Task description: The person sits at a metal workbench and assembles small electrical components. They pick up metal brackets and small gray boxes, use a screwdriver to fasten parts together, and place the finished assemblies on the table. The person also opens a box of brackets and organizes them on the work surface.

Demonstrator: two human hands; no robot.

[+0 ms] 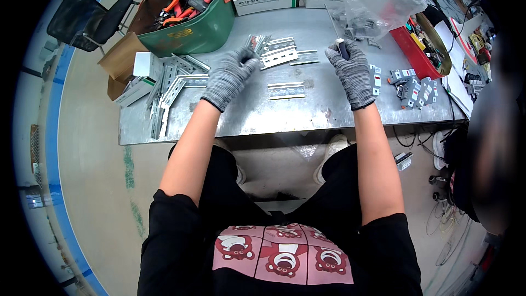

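Observation:
Both hands wear grey knitted gloves. My left hand (230, 78) is over the table's left middle, fingers curled in; whatever lies inside them, if anything, is hidden. Just beyond its fingertips is a loose pile of slotted metal mounting rails (279, 56). My right hand (352, 71) is closed around a small dark object (343, 50) with a pale tip, mostly covered by the fingers. Between the hands, nearer to me, a single short slotted rail (286, 90) lies flat. Grey terminal-like modules (415, 89) lie to the right of my right hand, one partly behind its wrist.
A green bin (186, 41) of orange-handled pliers stands back left, beside an open carton (131, 90) and more rails (164, 101). White boxes (268, 3) line the back. A clear plastic bag (381, 0) and a red tool tray (413, 49) are right. Another person (463, 170) is blurred at right.

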